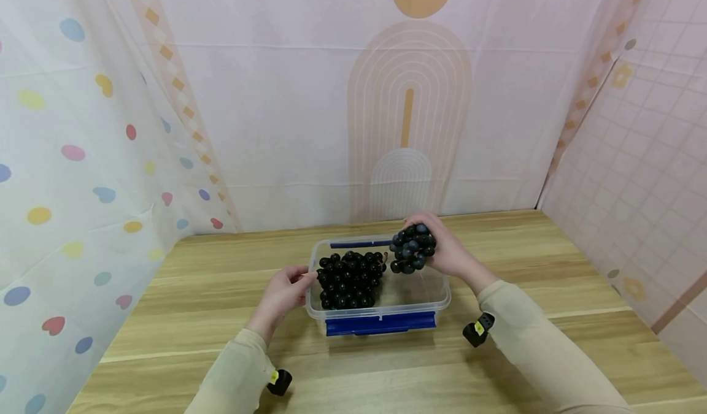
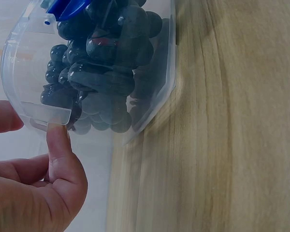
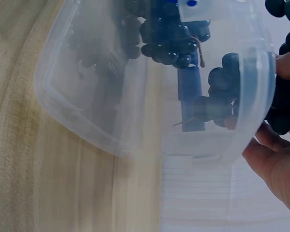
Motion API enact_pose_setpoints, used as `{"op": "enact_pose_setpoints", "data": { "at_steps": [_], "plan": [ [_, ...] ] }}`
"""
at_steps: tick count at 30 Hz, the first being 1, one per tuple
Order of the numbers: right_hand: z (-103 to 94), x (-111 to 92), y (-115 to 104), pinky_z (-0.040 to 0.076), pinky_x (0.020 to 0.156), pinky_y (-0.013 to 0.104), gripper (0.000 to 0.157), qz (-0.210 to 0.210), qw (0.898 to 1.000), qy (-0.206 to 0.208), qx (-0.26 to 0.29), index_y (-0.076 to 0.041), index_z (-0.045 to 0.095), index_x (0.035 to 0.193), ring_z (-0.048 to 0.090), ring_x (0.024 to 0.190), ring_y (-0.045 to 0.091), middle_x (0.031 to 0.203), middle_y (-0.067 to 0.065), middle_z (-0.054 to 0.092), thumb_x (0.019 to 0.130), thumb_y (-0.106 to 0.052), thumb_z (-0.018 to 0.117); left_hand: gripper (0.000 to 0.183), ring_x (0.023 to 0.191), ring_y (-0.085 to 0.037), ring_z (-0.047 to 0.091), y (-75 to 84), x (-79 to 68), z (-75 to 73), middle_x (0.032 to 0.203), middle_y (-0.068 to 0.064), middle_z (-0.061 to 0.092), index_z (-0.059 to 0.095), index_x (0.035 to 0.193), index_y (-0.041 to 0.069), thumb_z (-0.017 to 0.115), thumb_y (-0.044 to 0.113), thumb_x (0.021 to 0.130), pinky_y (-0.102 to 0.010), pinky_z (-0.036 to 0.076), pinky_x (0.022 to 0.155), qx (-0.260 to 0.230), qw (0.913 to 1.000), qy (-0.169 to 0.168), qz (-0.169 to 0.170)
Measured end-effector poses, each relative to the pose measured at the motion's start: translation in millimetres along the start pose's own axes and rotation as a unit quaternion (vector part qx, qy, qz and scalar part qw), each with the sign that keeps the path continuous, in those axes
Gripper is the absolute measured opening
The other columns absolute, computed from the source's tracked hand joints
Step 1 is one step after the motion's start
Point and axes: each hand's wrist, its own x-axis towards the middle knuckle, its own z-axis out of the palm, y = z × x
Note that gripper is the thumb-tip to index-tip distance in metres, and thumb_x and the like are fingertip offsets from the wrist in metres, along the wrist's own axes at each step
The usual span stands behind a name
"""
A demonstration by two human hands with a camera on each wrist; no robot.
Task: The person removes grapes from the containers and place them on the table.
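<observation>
A clear plastic food container [image 1: 409, 308] with blue clips stands on the table, its top uncovered. Inside, on the left, lies a bunch of dark grapes [image 1: 349, 282], a short stem sticking out at its right. My left hand [image 1: 284, 294] pinches the container's left rim, with the thumb [image 2: 59, 142] right at the clear tab. Over the container's back right part, my right hand [image 1: 442, 245] grips a second dark grape bunch [image 1: 411, 248]. In the right wrist view, this bunch shows just above the rim, partly hidden by the fingers [image 3: 287, 65].
The container rests on a wooden table [image 1: 221, 322]. Behind it hangs a pale patterned curtain [image 1: 287, 126], with more patterned cloth along the left and right sides. A small black device [image 1: 476, 331] hangs at each wrist, beside the beige sleeves [image 1: 530, 334].
</observation>
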Motion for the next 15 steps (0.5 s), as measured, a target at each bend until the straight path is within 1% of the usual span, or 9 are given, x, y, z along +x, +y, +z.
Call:
{"op": "enact_pose_setpoints", "data": {
  "at_steps": [6,11,15],
  "plan": [
    [-3.3,-0.3,-3.2,0.033,0.101,0.064,0.063,0.007,1.0,0.01,0.008,-0.01,0.055,0.118,0.044,0.121,0.04,0.13,0.022,0.052,0.066,0.019,0.076,0.045,0.073,-0.016,0.051,0.2,-0.1,-0.5,0.096,-0.011,0.055,0.052,0.135,-0.009,0.061,0.017,0.099,-0.033,0.05,0.067,-0.004,1.0,0.002,-0.002],
    [-6.4,0.5,-3.6,0.031,0.103,0.063,0.063,-0.003,0.999,0.019,0.028,-0.008,0.055,0.118,0.045,0.123,0.04,0.13,0.021,0.053,0.065,0.022,0.075,0.045,0.074,-0.016,0.052,-0.1,-0.9,-0.9,0.099,-0.012,0.056,0.051,0.136,-0.01,0.06,0.016,0.1,-0.033,0.05,0.069,0.0,1.0,0.003,-0.001],
    [-10.2,-0.5,-3.3,0.032,0.103,0.062,0.063,-0.011,0.999,0.025,0.042,-0.006,0.055,0.118,0.046,0.123,0.041,0.129,0.021,0.054,0.066,0.022,0.075,0.045,0.073,-0.016,0.052,0.1,-1.0,-0.9,0.097,-0.011,0.055,0.051,0.135,-0.01,0.06,0.016,0.1,-0.033,0.05,0.067,-0.002,1.0,0.002,0.001]
  ]
}}
